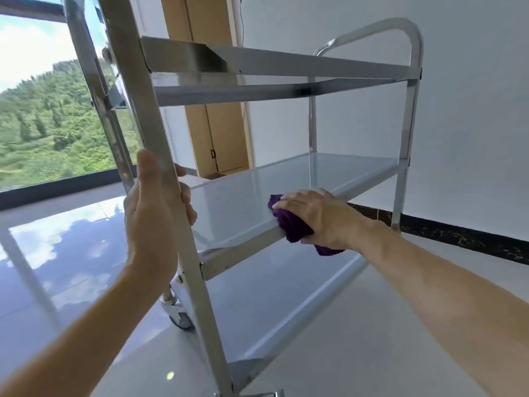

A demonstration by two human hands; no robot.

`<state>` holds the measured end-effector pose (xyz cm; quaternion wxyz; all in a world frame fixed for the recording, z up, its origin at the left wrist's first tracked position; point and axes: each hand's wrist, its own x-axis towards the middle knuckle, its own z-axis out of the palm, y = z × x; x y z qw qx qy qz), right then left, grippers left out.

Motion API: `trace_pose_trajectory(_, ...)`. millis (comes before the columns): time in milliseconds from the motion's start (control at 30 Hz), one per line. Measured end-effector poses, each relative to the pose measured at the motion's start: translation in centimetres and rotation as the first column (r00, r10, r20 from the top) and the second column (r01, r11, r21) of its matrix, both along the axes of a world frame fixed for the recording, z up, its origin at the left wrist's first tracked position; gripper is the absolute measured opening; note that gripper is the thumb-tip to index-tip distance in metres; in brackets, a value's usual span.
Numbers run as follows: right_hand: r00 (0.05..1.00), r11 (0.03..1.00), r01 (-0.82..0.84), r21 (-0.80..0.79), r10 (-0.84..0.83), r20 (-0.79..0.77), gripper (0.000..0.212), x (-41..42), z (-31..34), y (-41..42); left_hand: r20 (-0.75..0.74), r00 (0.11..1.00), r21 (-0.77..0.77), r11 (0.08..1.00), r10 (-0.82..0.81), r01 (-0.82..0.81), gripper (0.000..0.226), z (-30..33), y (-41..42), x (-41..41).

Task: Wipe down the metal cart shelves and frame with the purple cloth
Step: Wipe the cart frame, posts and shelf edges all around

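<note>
A three-shelf metal cart [286, 67] fills the view, seen from low and close. My left hand [151, 213] grips its near upright post [134, 96], fingers wrapped round the far side. A bunched purple cloth [289, 222] lies on the front rim of the middle shelf [246, 202]. My right hand [317, 216] holds the cloth and presses it down onto that rim, with part of the cloth hanging below the hand. The bottom shelf [272, 296] sits under it, and a caster wheel [179, 313] shows behind the post.
A glossy tiled floor [57, 267] surrounds the cart. A big window [43, 110] is at the left, a white wall [472, 110] with a dark skirting at the right, and a wooden door frame [217, 133] stands behind the cart.
</note>
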<state>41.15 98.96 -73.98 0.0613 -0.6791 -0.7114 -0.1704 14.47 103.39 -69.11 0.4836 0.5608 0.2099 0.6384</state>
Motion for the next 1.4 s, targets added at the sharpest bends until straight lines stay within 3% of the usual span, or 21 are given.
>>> trace_pose_trajectory(67,0.996,0.993,-0.032,0.116,0.022,0.091,0.078,-0.3,-0.8,0.7,0.026,0.999,0.009,1.0,0.023,-0.023,0.054,0.1,0.4,-0.1)
trace_pose_trajectory(267,0.99,0.92,-0.021,0.392,-0.035,0.135,0.041,-1.2,-2.1,1.8,0.043,0.994,0.067,0.992,0.101,-0.104,0.054,-0.1,1.0,0.5)
trace_pose_trajectory(600,0.983,0.91,0.052,0.411,-0.12,0.142,0.041,-2.0,-2.1,1.0,0.014,0.982,0.178,0.966,0.19,-0.189,0.059,-0.4,2.5,0.8)
trace_pose_trajectory(967,0.979,0.851,0.024,0.525,-0.126,0.159,0.039,-1.8,-2.7,-2.3,0.012,1.0,0.15,0.988,0.026,-0.027,0.061,-0.5,5.2,1.2)
trace_pose_trajectory(1400,0.93,0.81,0.117,0.574,-0.293,0.224,0.037,0.4,-3.0,-6.3,-0.177,0.975,0.045,0.988,-0.135,0.145,0.067,0.1,7.5,6.1)
